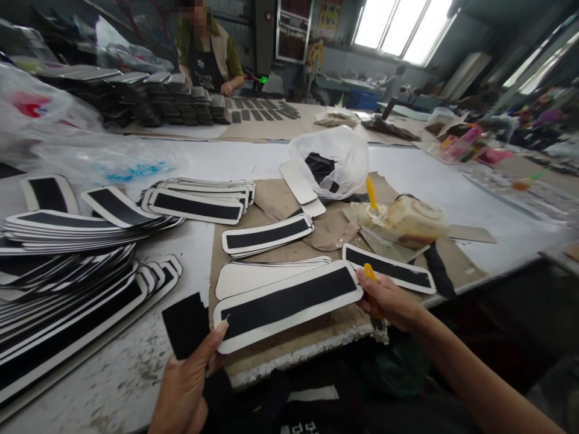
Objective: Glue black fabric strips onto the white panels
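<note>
A long white panel with rounded corners and a black strip (289,304) along its middle is held tilted above the table's front edge. My left hand (192,367) pinches its left end, thumb on top. A square black piece of material (184,325) shows just behind that hand; whether the hand touches it, I cannot tell. My right hand (389,298) grips the panel's right end and also holds a yellow-handled tool (370,272), its working end hidden. Behind the panel lie plain white panels (266,277) and a small pile of black-striped panels (269,234). Another striped panel (389,268) rests beyond my right hand.
Large stacks of striped panels (90,313) fill the left side. A glue-stained container (402,218) with a yellow handle (371,193) stands on brown cardboard (339,232). Behind is a white plastic bag (353,160) of black pieces. Across the table a person (210,60) stands.
</note>
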A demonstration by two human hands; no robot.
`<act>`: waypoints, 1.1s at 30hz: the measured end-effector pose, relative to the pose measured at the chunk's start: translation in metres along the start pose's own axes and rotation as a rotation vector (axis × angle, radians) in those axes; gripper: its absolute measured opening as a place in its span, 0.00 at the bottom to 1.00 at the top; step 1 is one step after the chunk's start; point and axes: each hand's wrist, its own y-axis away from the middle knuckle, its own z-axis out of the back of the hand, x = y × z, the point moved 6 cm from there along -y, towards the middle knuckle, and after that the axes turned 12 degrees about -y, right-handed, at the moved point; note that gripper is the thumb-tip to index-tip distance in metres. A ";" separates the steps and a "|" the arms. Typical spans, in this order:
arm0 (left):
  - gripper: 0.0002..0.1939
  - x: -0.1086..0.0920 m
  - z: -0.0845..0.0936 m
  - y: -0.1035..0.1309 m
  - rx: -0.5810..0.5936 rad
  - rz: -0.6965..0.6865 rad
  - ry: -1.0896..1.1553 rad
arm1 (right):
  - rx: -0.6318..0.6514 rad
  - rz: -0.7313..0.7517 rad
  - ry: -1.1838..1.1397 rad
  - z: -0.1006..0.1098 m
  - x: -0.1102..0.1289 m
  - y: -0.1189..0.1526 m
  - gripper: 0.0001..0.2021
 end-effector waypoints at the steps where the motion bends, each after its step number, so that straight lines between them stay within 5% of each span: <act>1: 0.17 -0.002 -0.002 0.002 -0.005 -0.014 0.002 | -0.021 -0.009 0.007 0.001 -0.001 0.001 0.26; 13: 0.17 -0.009 -0.017 0.009 0.089 -0.098 -0.009 | -0.225 -0.052 -0.257 0.022 -0.011 -0.002 0.20; 17: 0.20 -0.010 -0.019 0.007 0.091 -0.099 -0.038 | -0.296 -0.024 -0.159 0.016 -0.002 0.000 0.23; 22: 0.16 -0.015 -0.020 0.003 0.078 -0.154 -0.032 | -0.243 0.028 0.045 0.006 0.009 -0.003 0.19; 25: 0.23 -0.019 -0.022 0.000 0.104 -0.198 -0.061 | -0.248 0.066 0.082 0.007 0.011 -0.004 0.18; 29: 0.18 -0.020 -0.021 -0.005 0.078 -0.136 -0.133 | -0.252 0.084 0.128 0.008 0.013 -0.004 0.17; 33: 0.20 -0.020 -0.020 -0.004 0.078 -0.066 -0.120 | -0.237 0.051 -0.060 0.001 0.014 -0.003 0.16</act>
